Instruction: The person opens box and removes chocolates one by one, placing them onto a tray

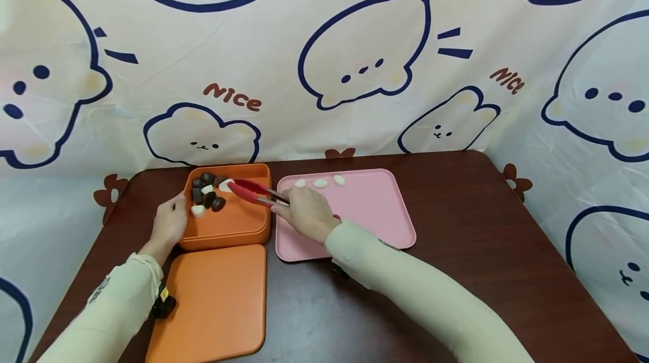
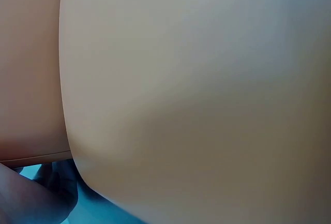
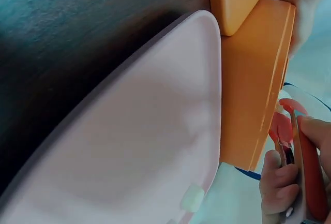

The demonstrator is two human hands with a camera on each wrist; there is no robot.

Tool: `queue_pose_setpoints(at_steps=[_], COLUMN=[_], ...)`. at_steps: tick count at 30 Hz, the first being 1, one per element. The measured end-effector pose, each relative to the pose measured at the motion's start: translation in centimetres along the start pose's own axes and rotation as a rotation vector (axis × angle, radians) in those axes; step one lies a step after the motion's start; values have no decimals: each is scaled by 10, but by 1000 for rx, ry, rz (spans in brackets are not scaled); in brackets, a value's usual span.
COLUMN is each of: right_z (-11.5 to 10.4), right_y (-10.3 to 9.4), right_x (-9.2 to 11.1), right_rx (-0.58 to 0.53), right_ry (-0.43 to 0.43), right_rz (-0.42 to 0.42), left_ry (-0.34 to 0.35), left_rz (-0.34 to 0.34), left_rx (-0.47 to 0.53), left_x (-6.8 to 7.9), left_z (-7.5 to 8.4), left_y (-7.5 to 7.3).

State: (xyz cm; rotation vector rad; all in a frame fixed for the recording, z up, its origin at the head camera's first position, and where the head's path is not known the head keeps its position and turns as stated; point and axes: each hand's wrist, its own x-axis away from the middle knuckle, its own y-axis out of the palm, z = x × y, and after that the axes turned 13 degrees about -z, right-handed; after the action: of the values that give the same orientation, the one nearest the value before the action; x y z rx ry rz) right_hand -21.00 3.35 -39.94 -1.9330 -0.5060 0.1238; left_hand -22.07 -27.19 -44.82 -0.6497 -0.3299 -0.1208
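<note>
Currently | red tongs | pointing left over orange box | axis slightly slanted

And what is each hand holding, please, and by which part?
The right hand holds red-tipped metal tongs by their arms; whether they pinch a white oval piece is unclear. The left hand holds the orange rectangular box by its left side.

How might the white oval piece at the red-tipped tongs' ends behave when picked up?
The white oval piece looks small beside the red-tipped tongs, so it's probably light. Its rounded outline may let it slip or turn. No sagging shows, so it's likely stiff.
</note>
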Motion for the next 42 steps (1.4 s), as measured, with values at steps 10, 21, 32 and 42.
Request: queue_pose_setpoints(at_steps=[10,21,32,42], right_z=[12,22,41,62], right_y=[-2,-3,-7,-10], right_x=[15,30,52,70], right_rx=[-7,-20,-17,-29], right_ry=[-25,-49,-35,-5], right_rz=[14,11,46,59], left_ry=[10,1,3,10], left_rz=[-28,-39,-41,-28], left_rx=[3,9,20,17], left_x=[1,4,3,2], left_z=[-1,-1,2,1], left_y=[-2,-1,0,-2])
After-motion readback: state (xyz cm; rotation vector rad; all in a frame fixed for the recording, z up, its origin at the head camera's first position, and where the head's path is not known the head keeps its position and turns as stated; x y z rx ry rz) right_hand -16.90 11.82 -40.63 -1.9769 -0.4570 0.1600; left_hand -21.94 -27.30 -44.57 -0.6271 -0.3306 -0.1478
